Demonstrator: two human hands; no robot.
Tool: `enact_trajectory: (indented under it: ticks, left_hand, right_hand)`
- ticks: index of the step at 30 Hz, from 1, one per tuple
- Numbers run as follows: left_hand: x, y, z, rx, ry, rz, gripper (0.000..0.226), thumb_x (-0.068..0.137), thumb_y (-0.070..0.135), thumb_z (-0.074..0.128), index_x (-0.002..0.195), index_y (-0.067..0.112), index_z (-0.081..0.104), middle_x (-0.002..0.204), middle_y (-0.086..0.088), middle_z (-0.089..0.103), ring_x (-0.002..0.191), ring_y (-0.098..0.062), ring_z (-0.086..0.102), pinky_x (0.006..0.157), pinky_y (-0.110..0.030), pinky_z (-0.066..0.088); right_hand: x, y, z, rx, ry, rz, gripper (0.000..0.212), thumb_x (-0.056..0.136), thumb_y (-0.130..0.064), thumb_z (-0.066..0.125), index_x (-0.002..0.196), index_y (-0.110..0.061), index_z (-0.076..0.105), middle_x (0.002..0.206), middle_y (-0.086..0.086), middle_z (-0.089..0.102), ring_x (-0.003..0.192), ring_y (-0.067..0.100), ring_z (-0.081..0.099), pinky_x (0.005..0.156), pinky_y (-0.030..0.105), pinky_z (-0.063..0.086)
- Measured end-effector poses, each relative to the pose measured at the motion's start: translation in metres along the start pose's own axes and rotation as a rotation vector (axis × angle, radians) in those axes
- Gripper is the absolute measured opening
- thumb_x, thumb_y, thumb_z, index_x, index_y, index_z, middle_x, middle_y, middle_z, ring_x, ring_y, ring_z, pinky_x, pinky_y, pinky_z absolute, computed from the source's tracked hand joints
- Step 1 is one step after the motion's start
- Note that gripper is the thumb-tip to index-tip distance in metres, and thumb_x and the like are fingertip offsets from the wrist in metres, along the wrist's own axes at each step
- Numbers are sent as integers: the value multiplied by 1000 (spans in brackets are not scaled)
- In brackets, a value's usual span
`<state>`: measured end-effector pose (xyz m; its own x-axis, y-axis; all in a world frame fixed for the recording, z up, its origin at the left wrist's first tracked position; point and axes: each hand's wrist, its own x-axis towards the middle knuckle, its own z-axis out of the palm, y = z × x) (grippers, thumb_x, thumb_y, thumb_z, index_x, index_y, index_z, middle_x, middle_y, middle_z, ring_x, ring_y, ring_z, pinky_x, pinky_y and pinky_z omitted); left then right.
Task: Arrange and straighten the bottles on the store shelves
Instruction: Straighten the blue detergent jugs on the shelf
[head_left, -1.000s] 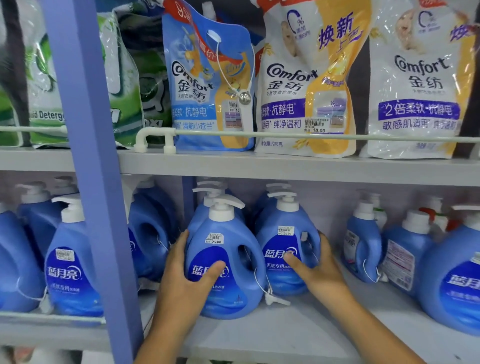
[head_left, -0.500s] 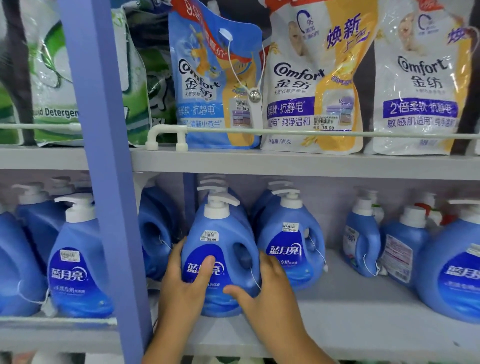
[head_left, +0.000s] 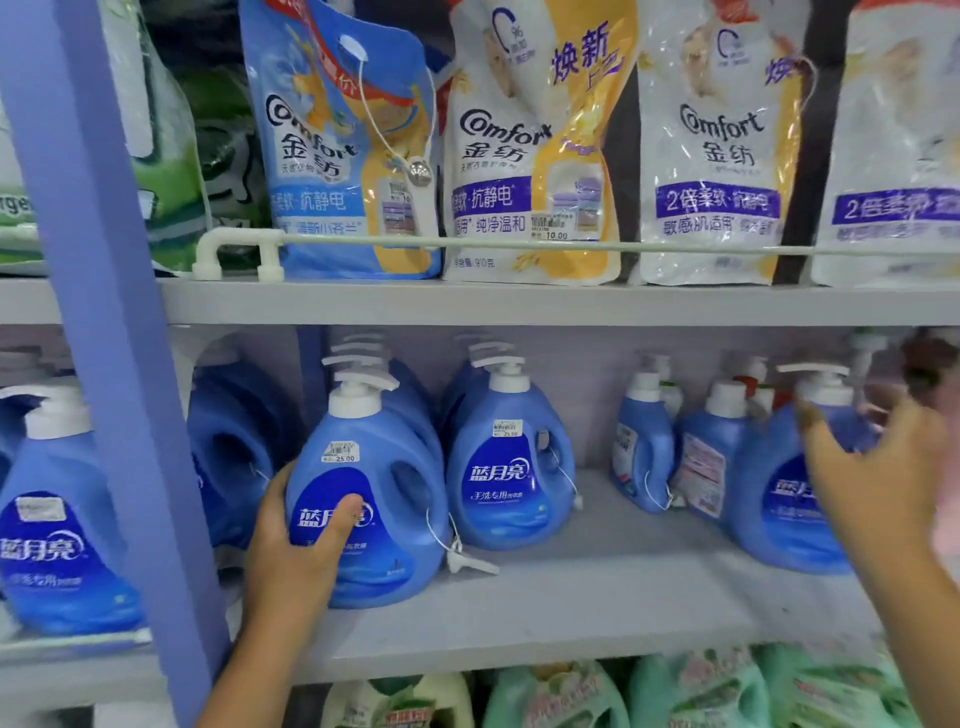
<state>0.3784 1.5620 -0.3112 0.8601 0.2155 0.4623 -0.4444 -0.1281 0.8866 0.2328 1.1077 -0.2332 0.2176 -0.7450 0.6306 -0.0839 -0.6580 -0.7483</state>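
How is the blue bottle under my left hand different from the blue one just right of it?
The held bottle stands nearer the shelf edge; its neighbour sits further back. The left hand grips the first; nothing touches the second. Their price stickers differ: only the held one's clearly reads 25.00. Both are upright blue pump bottles.

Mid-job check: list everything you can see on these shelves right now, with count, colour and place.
Pump bottles: at least eight, blue with white pumps, middle shelf; rows behind unclear.
Comfort pouches: four, one blue, three white-yellow, top shelf behind rail.
Green bags: at least one, top shelf left.
Bottles: several, green and cream, bottom shelf.
Shelf post: one, purple-blue, left.
Left hand: gripping the front blue bottle.
Right hand: open, blurred, by the right-hand big bottle.
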Motion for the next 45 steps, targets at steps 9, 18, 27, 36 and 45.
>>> enact_trajectory:
  ticks: [9,18,27,36,45]
  left_hand:
    - [-9,13,4,23,35,-69,45,92,43,74,108,76,47,99,45,64,84,19,64,66,-19,52]
    - [-6,4,0,31,44,-105,50,95,43,71,141,41,51,117,17,71,92,9,69,71,-16,56]
    - [-9,7,-2,-47,7,-131,29,96,44,67,122,53,57,103,31,72,91,6,70,67,-16,57]
    - [-9,10,-3,-142,-11,-143,28,95,43,69,105,66,58,99,33,72,85,11,70,55,-7,54]
    - [-6,9,-1,-106,17,-159,30,94,47,69,121,51,56,100,20,73,83,2,71,53,-11,54]
  right_hand:
    - [44,14,-11,-62,-513,3,45,78,-58,78,103,-26,58,101,3,70,79,23,65,62,33,48]
    - [-76,-83,39,299,-762,-139,43,64,-78,66,94,-48,56,89,-26,67,80,-7,62,58,18,45]
    - [-119,-126,87,330,-724,-118,63,68,-78,66,118,-41,57,109,-19,63,100,9,63,82,35,57]
    - [-141,-134,99,297,-394,-212,71,74,-67,71,124,-17,66,110,-5,67,106,23,59,89,42,52]
    - [-169,-89,92,114,-660,-168,144,50,-61,94,159,-30,5,145,7,36,135,26,39,108,47,45]
